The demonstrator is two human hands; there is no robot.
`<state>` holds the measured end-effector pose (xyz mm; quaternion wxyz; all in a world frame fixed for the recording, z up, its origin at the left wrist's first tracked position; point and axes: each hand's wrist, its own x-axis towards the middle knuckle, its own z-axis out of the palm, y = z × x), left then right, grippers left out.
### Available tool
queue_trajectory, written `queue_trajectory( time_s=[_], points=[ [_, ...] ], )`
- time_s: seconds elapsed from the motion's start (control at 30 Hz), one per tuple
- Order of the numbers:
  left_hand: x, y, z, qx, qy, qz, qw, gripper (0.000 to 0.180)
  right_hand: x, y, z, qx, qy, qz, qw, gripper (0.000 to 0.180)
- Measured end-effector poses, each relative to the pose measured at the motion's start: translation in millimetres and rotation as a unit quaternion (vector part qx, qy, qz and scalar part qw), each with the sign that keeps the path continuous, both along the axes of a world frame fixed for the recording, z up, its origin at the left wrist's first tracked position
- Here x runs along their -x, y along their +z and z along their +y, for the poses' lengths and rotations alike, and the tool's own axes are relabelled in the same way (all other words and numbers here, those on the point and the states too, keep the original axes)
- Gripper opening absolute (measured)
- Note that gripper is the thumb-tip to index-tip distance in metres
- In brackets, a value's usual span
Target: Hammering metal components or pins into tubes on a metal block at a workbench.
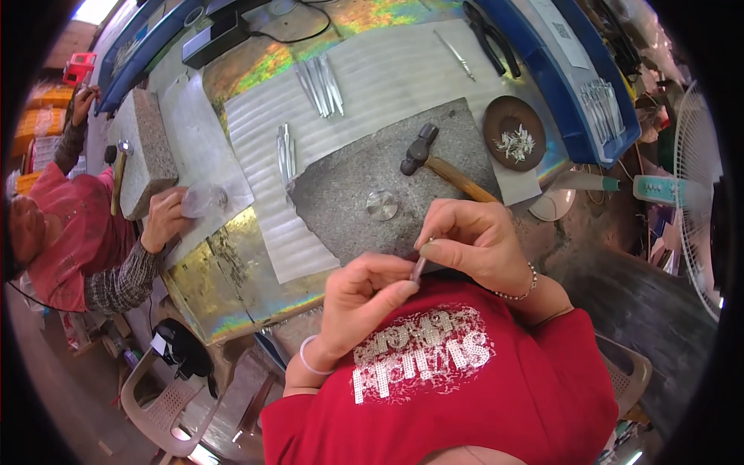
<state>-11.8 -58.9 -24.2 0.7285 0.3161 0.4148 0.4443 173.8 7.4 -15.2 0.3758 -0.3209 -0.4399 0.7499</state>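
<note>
Just in front of my red shirt, both hands pinch a short, slim metal piece (419, 268). My left hand (364, 298) has its lower end between thumb and fingers, and my right hand (469, 242) has its upper end the same way. My fingers cover much of it, so its exact kind is hard to make out. Beyond them lies a grey stone slab (341, 186) with a round shiny metal disc (381, 204) on top. A hammer (449, 170) with a wooden handle rests across the slab's right side, close to my right hand.
A brown dish (514, 133) holds small silvery pieces. Slim metal strips (319, 85) lie on white foam sheeting (372, 66), with pliers (493, 39) farther back. Blue trays (577, 85) line the right edge, near a fan (697, 194). At left, another person's hand (164, 218) touches a plastic bag.
</note>
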Motion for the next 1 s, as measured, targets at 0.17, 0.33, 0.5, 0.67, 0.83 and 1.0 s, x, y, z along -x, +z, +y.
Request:
queue_trajectory(
  time_s=[0.17, 0.33, 0.5, 0.67, 0.83, 1.0],
  points=[
    [-1, -2, 4, -0.156, -0.054, 0.160, 0.973, 0.015, 11, -1, -2, 0.095, 0.031, -0.021, 0.995, 0.007],
    [3, -2, 6, -0.029, -0.075, 0.029, 0.996, 0.012, 15, 0, 2, 0.123, 0.058, -0.045, 0.990, 0.004],
    [5, -4, 10, 0.022, -0.081, -0.051, 0.995, 0.012, 19, -1, 5, 0.144, 0.056, -0.037, 0.987, 0.005],
    [8, -8, 14, 0.045, -0.087, -0.097, 0.990, 0.012, 22, -2, 9, 0.155, 0.065, -0.052, 0.984, 0.005],
    [7, -9, 15, 0.087, -0.084, -0.114, 0.986, 0.012, 23, -4, 11, 0.157, 0.069, -0.056, 0.984, 0.005],
    [6, -10, 17, 0.083, -0.081, -0.113, 0.987, 0.012, 24, -6, 11, 0.156, 0.063, -0.055, 0.984, 0.006]
  ],
)
